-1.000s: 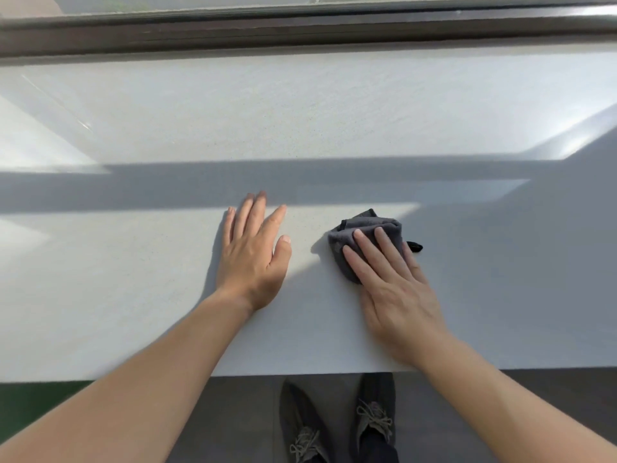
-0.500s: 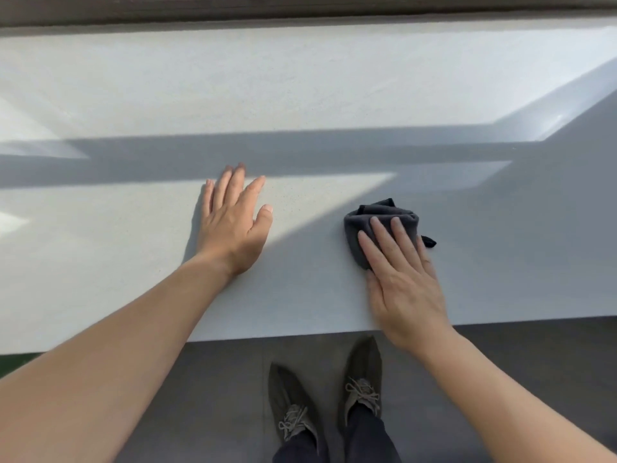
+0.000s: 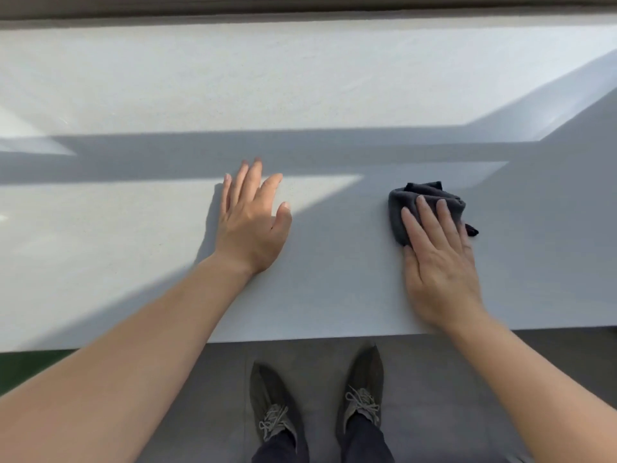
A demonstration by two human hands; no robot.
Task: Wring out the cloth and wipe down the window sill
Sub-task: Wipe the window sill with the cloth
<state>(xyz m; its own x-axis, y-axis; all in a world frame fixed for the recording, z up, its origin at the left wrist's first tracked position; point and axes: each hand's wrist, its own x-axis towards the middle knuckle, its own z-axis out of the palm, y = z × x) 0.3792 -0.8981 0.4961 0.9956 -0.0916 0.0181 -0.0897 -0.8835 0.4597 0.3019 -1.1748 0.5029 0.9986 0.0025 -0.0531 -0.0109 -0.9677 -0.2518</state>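
A wide white window sill (image 3: 300, 78) runs across the view. A crumpled dark grey cloth (image 3: 424, 198) lies on it at the right. My right hand (image 3: 437, 262) lies flat on the cloth with fingers stretched over it, pressing it to the sill. My left hand (image 3: 253, 222) rests palm down on the bare sill to the left of the cloth, fingers apart, holding nothing. About a hand's width of sill separates the two hands.
The dark window frame (image 3: 300, 6) lines the top edge. The sill's front edge (image 3: 334, 337) runs just above my two dark shoes (image 3: 320, 402) on the grey floor. A green patch (image 3: 20, 365) shows at lower left. Broad shadows cross the sill.
My right hand has slid the cloth to the right along the sill, widening the gap to my left hand. The view has tilted down, showing more floor and shoes.
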